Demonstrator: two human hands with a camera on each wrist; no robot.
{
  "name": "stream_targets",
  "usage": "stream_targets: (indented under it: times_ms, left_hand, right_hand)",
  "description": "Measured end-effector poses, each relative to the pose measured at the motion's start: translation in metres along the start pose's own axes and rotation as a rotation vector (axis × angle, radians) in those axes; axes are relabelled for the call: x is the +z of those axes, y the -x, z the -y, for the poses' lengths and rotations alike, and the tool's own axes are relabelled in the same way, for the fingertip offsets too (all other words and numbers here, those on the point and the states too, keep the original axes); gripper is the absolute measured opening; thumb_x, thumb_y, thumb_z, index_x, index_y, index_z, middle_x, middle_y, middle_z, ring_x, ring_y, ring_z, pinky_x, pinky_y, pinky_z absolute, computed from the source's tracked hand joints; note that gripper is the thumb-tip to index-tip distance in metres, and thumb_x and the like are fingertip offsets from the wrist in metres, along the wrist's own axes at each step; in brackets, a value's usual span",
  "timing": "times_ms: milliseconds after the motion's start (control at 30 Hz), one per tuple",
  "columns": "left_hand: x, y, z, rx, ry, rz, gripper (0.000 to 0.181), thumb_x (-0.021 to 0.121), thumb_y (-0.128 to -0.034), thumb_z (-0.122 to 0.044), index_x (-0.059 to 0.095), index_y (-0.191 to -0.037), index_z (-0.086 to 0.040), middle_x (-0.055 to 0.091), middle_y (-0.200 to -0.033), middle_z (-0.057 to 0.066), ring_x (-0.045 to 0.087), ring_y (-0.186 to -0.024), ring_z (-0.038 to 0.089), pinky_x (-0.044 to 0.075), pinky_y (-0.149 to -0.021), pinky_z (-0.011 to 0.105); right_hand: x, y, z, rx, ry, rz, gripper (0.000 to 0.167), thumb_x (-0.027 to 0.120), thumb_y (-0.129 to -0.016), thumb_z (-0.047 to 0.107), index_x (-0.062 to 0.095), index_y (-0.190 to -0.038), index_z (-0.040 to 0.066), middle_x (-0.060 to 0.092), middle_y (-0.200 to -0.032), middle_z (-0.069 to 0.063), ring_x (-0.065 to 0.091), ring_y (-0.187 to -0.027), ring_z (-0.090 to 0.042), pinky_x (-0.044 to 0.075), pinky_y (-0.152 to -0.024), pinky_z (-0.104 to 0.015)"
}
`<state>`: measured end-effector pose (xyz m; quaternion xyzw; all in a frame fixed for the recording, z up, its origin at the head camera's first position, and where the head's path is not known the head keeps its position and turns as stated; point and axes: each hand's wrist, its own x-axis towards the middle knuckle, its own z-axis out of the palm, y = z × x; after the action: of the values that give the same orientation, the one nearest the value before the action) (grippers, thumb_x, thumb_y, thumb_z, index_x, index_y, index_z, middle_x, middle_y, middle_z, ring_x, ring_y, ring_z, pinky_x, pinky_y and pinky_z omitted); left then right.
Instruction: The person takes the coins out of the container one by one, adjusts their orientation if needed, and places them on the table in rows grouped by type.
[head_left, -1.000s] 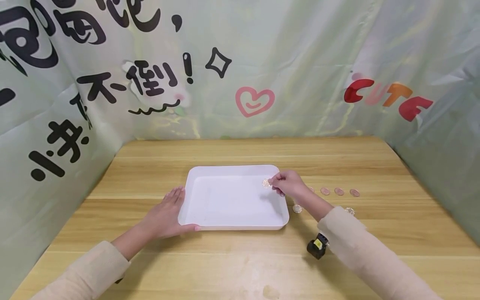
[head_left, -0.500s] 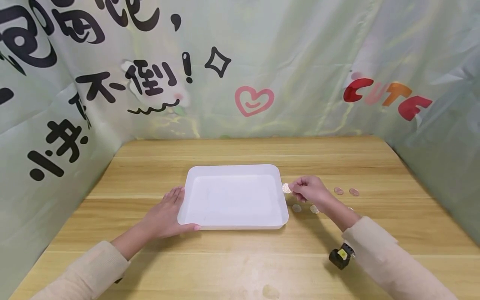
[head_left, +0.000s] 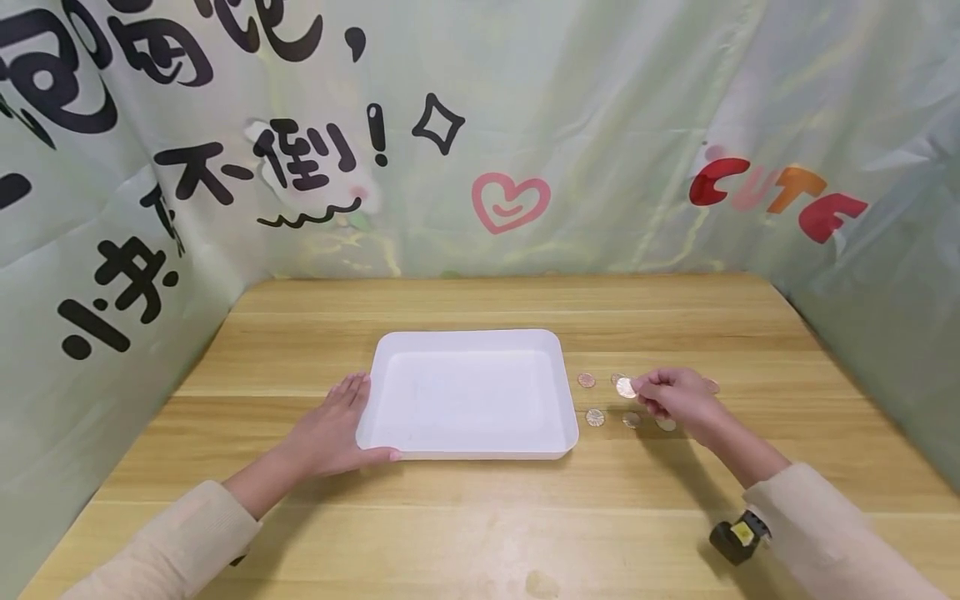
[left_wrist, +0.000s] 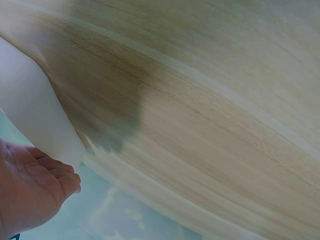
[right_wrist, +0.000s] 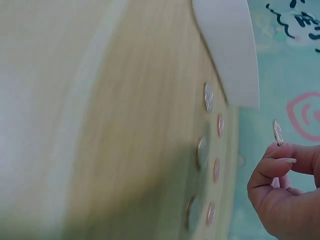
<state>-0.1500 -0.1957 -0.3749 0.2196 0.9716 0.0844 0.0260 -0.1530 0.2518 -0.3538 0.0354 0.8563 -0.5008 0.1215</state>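
In the head view, my left hand [head_left: 333,429] lies along the left side of a white tray [head_left: 467,396], fingers straight and thumb on its front edge. My right hand [head_left: 678,400] pinches a silvery coin [head_left: 626,387] by its edge, to the right of the tray. The right wrist view shows that held coin [right_wrist: 278,132] upright between thumb and fingers. Below it on the table lie two rows of coins: copper-coloured ones at the back, such as this copper coin [head_left: 587,380], and silvery ones in front, such as this silver coin [head_left: 595,417]. The right hand partly hides the back row.
The wooden table [head_left: 465,525] reaches back to a printed fabric curtain [head_left: 600,125] that hangs behind and at both sides. A small black device [head_left: 738,537] sits at the right wrist by the sleeve.
My right hand has moved from over the tray's right side out to the right, above the coins, with the coin still pinched. The left hand and the tray have stayed put.
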Motion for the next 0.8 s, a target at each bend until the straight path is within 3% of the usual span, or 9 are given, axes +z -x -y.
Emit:
stream_targets:
  times_ms: [300,400,500,633,800]
  left_hand:
    - [0.000,0.000,0.000,0.000,-0.006,0.002,0.110,0.061,-0.0729,-0.064,0.025,-0.138,0.017,0.026,-0.145,0.034,0.026,-0.136,0.045,0.026,-0.111,0.054]
    - [0.000,0.000,-0.001,-0.001,-0.006,-0.001,0.110,0.060,-0.0727,-0.065,0.026,-0.138,0.017,0.027,-0.144,0.034,0.026,-0.136,0.045,0.026,-0.111,0.053]
    - [0.001,0.000,-0.001,-0.006,-0.004,0.006,0.111,0.060,-0.0728,-0.065,0.025,-0.138,0.017,0.026,-0.145,0.034,0.025,-0.136,0.045,0.025,-0.112,0.053]
    - [0.002,-0.002,-0.001,0.001,-0.001,0.003,0.111,0.060,-0.0730,-0.065,0.025,-0.138,0.017,0.025,-0.145,0.034,0.025,-0.136,0.045,0.025,-0.112,0.053]
    - [0.002,-0.004,-0.001,0.006,0.004,0.002,0.112,0.060,-0.0729,-0.066,0.025,-0.138,0.017,0.025,-0.145,0.034,0.024,-0.137,0.044,0.024,-0.112,0.053]
  right_hand:
    - [-0.023,0.012,-0.028,0.057,0.000,-0.032,0.019,0.049,-0.096,0.016,0.053,-0.084,0.002,0.056,-0.076,0.003,0.047,-0.062,-0.004,0.044,-0.055,-0.020]
    - [-0.030,0.015,-0.037,0.061,-0.034,-0.034,0.021,0.048,-0.096,0.015,0.056,-0.082,0.001,0.056,-0.091,-0.007,0.046,-0.062,-0.003,0.043,-0.054,-0.018]
    - [-0.038,0.017,-0.046,0.078,-0.057,-0.034,0.022,0.048,-0.096,0.013,0.060,-0.080,0.004,0.057,-0.092,-0.008,0.046,-0.061,-0.002,0.043,-0.054,-0.017]
    - [-0.052,0.021,-0.060,0.120,-0.030,-0.055,0.021,0.047,-0.096,0.015,0.060,-0.084,0.003,0.057,-0.072,0.007,0.048,-0.062,-0.002,0.045,-0.055,-0.018]
    - [-0.071,0.025,-0.077,0.143,0.006,-0.082,0.023,0.046,-0.095,0.015,0.061,-0.083,0.001,0.056,-0.069,0.011,0.048,-0.061,-0.001,0.046,-0.055,-0.018]
